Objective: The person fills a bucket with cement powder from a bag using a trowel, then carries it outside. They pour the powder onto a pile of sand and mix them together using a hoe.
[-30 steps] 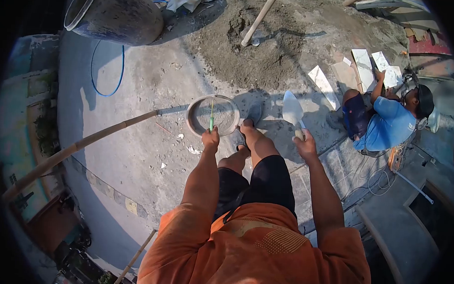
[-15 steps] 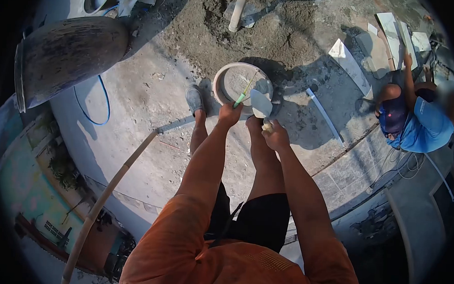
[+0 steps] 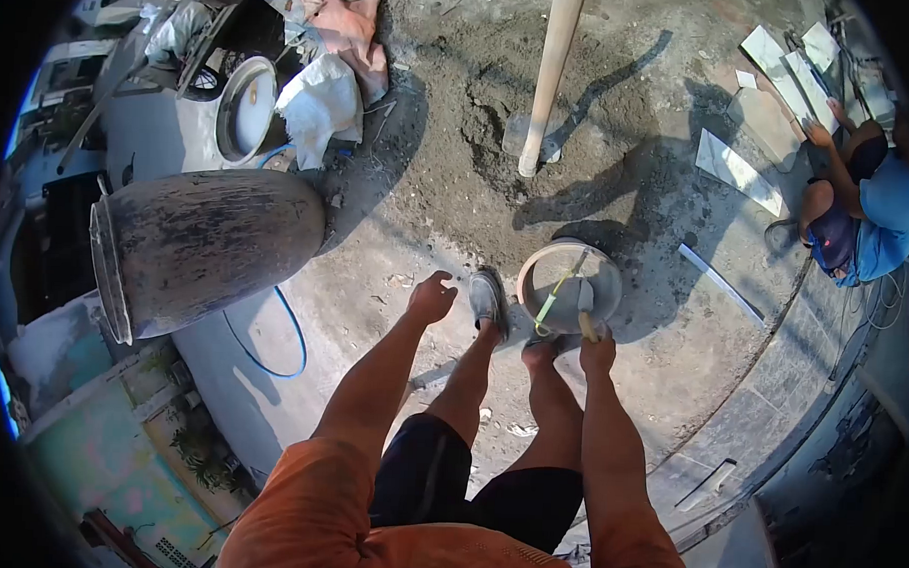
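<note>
A round basin [image 3: 527, 270] stands on the ground before my feet. Leaning in it is a thin tool with a light green handle [image 3: 547, 307]. My right hand [image 3: 598, 351] is wrapped round the handle of a trowel [image 3: 586, 295], whose blade is over the basin. Left of the basin, beside my shoe [image 3: 487, 297], my left hand [image 3: 434, 296] is held out in the air with its fingers apart and nothing in it.
A wooden shaft [image 3: 554, 77] rises from the heap of wet mortar [image 3: 448, 184] ahead. A large drum [image 3: 211, 245] lies at the left, near a blue hose [image 3: 300, 354]. At the right a person [image 3: 877, 214] crouches by cut tiles [image 3: 737, 172].
My left hand has let go of the green-handled tool and moved left, away from the basin. The trowel has come down over the basin. The view has shifted to the left.
</note>
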`<state>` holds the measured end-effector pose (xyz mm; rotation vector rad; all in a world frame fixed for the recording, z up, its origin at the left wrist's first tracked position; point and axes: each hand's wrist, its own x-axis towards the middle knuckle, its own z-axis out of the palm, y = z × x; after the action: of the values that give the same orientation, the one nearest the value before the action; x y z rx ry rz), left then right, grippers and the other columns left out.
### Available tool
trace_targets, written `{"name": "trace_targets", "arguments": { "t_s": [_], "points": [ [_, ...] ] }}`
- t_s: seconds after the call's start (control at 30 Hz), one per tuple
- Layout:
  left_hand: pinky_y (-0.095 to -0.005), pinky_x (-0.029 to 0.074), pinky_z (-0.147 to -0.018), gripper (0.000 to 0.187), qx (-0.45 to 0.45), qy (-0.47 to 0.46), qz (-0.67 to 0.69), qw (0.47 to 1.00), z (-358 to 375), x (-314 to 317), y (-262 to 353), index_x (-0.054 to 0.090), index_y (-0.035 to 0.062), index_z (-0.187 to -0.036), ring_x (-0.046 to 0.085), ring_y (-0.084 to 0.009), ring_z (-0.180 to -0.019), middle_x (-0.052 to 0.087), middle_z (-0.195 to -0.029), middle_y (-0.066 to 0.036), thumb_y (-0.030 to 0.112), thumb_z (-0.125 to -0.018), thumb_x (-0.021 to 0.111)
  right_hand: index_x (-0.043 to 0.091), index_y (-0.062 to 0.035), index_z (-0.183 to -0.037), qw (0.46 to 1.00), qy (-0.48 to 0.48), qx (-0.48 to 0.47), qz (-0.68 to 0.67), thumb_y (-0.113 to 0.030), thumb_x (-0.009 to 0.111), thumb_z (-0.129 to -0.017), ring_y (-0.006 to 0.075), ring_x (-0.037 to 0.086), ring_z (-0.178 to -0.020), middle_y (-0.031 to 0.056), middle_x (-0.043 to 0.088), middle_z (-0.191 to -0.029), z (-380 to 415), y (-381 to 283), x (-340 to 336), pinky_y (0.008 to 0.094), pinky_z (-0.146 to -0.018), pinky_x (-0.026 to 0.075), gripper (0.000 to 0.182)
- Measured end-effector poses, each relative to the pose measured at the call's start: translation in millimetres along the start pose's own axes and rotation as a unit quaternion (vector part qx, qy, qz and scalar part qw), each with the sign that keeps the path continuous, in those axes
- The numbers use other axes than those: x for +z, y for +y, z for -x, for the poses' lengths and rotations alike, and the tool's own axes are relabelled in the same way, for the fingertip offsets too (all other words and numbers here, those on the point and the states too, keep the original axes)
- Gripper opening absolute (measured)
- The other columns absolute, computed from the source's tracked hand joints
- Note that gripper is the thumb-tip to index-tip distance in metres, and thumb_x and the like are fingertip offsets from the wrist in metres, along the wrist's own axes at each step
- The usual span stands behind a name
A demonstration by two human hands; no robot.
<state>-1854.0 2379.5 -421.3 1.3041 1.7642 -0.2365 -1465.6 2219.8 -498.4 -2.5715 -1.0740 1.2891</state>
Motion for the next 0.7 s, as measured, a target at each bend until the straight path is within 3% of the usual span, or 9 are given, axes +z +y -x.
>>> {"name": "trace_targets", "arguments": {
  "t_s": [0.07,0.17,0.3,0.33,0.4,0.47,0.57,0.67,0.7],
  "points": [
    [-0.0456,0.057,-0.095,0.048,0.009,0.043,-0.029,0.999,-1.6,-72.8,14.3,0.064,0.0118,-0.134,0.073,-0.0366,-0.107,0.076,-0.114,-0.02,0.032,-0.092,0.072,0.049,-0.0149,-0.152,0.99,0.068,0.03,-0.123,-0.024,0.073,-0.084,0.0457,0.069,-0.113,0.0309,0.07,-0.122,6.0,-6.7,10.7,0.0501,-0.1,0.053,0.072],
    [-0.0439,0.057,-0.09,0.046,0.11,0.12,0.033,0.986,10.6,-156.7,78.9,0.06,0.0049,-0.136,0.074,-0.0362,-0.101,0.076,-0.111,-0.02,0.024,-0.095,0.068,0.044,-0.0121,-0.157,0.944,0.062,0.217,-0.242,-0.025,0.075,-0.083,0.0455,0.064,-0.124,0.0337,0.062,-0.135,28.9,-16.6,4.0,0.0501,-0.105,0.051,0.081],
    [-0.0438,0.051,-0.103,0.059,0.297,0.18,0.047,0.937,44.0,-233.4,239.1,0.053,0.0043,-0.145,0.064,-0.0406,-0.121,0.06,-0.139,-0.026,0.018,-0.091,0.072,0.039,-0.0149,-0.16,0.882,0.051,0.288,-0.37,-0.026,0.078,-0.084,0.0506,0.054,-0.133,0.0358,0.051,-0.146,50.6,40.2,26.4,0.0531,-0.11,0.047,0.086],
    [-0.0459,0.046,-0.109,0.064,0.364,0.234,-0.019,0.901,49.6,-247.7,285.7,0.05,0.0066,-0.148,0.056,-0.0415,-0.131,0.054,-0.147,-0.025,0.016,-0.089,0.073,0.035,-0.0211,-0.161,0.904,0.114,0.265,-0.316,-0.017,0.076,-0.086,0.0203,0.054,-0.065,0.0086,0.059,-0.086,45.1,84.3,64.1,0.0397,-0.052,0.048,0.086],
    [-0.0512,0.037,-0.117,0.075,0.457,0.322,-0.163,0.813,56.2,-272.8,367.3,0.046,0.0122,-0.153,0.041,-0.0424,-0.146,0.042,-0.159,-0.022,0.014,-0.084,0.075,0.035,-0.0188,-0.162,0.918,0.148,0.236,-0.281,-0.017,0.078,-0.085,0.0291,0.064,-0.085,0.0158,0.063,-0.097,77.9,109.8,58.9,0.0462,-0.076,0.056,0.088],
    [-0.059,0.027,-0.123,0.083,0.477,0.366,-0.32,0.732,64.9,-291.9,444.7,0.044,0.02,-0.157,0.026,-0.0399,-0.156,0.03,-0.169,-0.017,0.012,-0.08,0.074,0.035,-0.019,-0.162,0.92,0.086,0.305,-0.23,-0.021,0.081,-0.083,0.0438,0.058,-0.127,0.0331,0.054,-0.139,144.1,84.9,-17.1,0.0483,-0.107,0.049,0.091],
    [-0.0584,0.015,-0.129,0.063,0.458,0.356,-0.503,0.641,12.8,-325.1,497.6,0.052,0.0231,-0.154,0.016,-0.0345,-0.162,0.017,-0.176,-0.009,0.005,-0.093,0.056,0.03,-0.0177,-0.164,0.893,0.095,0.382,-0.219,-0.031,0.08,-0.084,0.0458,0.054,-0.133,0.0346,0.05,-0.144,252.4,82.6,-64.0,0.0492,-0.109,0.048,0.095],
    [-0.0589,0.01,-0.13,0.035,0.427,0.258,-0.521,0.693,-84.4,-359.8,515.9,0.066,0.0094,-0.13,0.011,-0.0321,-0.163,0.021,-0.175,-0.013,0.014,-0.1,0.047,0.027,-0.0198,-0.165,0.833,0.17,0.484,-0.207,-0.044,0.074,-0.087,0.0438,0.042,-0.147,0.0324,0.043,-0.156,349.1,79.3,-89.8,0.0482,-0.125,0.031,0.094],
    [-0.0599,0.009,-0.13,0.038,0.499,0.318,-0.474,0.652,-192.6,-365.7,500.9,0.071,0.0098,-0.125,0.015,-0.0387,-0.162,0.033,-0.17,-0.013,0.022,-0.089,0.065,0.031,-0.018,-0.163,0.792,0.215,0.521,-0.236,-0.043,0.074,-0.088,0.0444,0.045,-0.145,0.0299,0.043,-0.158,383.9,74.9,-84.3,0.0477,-0.121,0.038,0.09]
  ]
}}
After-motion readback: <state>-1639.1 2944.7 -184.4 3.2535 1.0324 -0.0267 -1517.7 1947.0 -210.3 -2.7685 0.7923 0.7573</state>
